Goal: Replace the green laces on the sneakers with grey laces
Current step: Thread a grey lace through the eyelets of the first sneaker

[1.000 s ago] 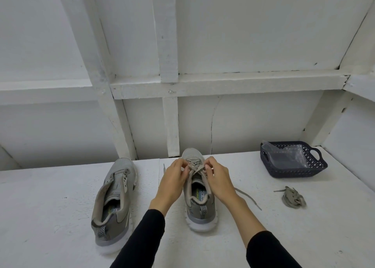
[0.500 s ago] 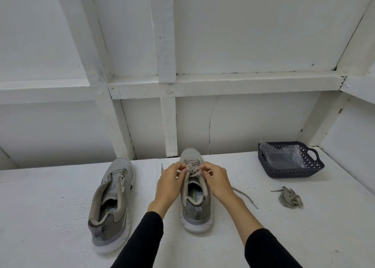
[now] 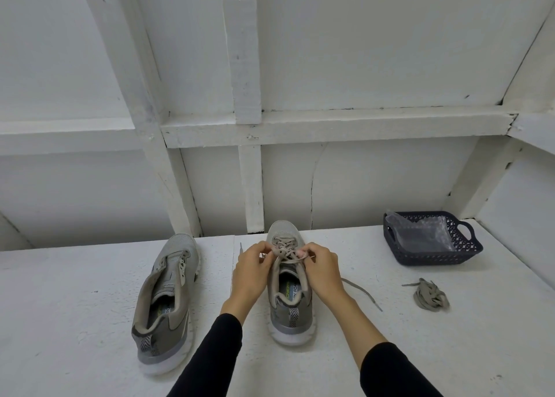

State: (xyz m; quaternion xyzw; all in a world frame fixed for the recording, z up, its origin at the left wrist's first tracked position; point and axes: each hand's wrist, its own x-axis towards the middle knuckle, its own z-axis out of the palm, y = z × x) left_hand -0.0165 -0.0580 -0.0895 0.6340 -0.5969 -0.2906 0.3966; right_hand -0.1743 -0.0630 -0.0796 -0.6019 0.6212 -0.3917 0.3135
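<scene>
Both hands work at the lace rows of the right sneaker (image 3: 289,279), which stands mid-counter, toe toward the far wall. Left hand (image 3: 250,273) pinches the lace (image 3: 283,251) at the left eyelets; right hand (image 3: 322,272) pinches it at the right eyelets. Each grip is closed on lace. One free end (image 3: 362,293) trails right across the counter (image 3: 420,351). Left sneaker (image 3: 168,300) lies unlaced, near left. A bundled lace (image 3: 431,294) sits right, near the dark basket (image 3: 432,240). Lace colour reads greyish, uncertain in this light. Judgement: lacing in progress. Keep crossings flat, pull both sides evenly, steady the shoe against sliding.
</scene>
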